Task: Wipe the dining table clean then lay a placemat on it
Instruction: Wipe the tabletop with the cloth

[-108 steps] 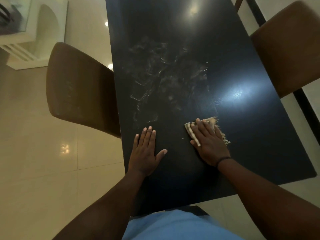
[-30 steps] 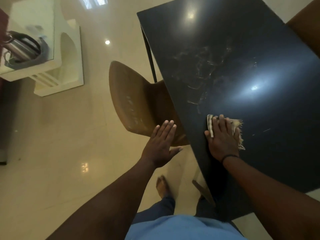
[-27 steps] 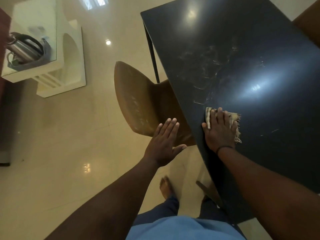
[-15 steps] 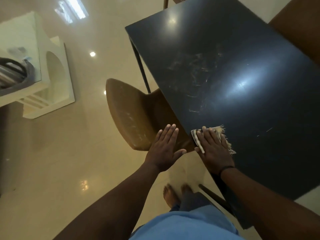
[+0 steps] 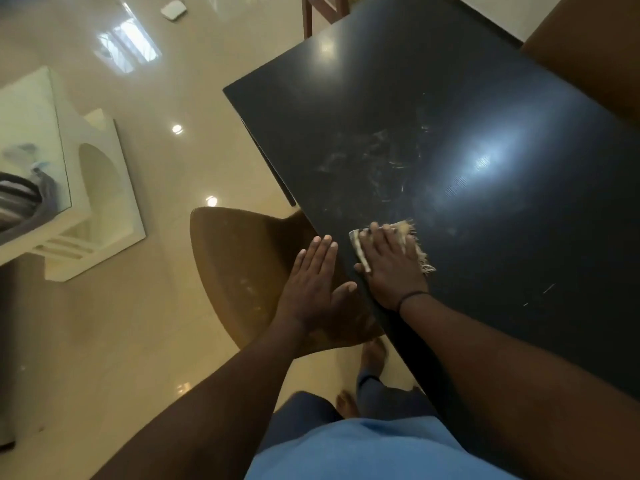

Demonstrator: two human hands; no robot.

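The head view shows the right hand flat on the cloth near the table edge, the left hand open and empty beside it, so crumbs may fall past it onto the chair.

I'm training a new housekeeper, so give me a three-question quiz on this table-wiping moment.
1. True or false: the right hand presses a cloth flat on the table.
2. Multiple choice: the left hand is (A) gripping the cloth, (B) open, fingers straight, over the brown chair beside the table edge, (C) holding a placemat.
3. Fill in: pale ______ show on the tabletop beyond the cloth.

Key: 1 true; 2 B; 3 smears.
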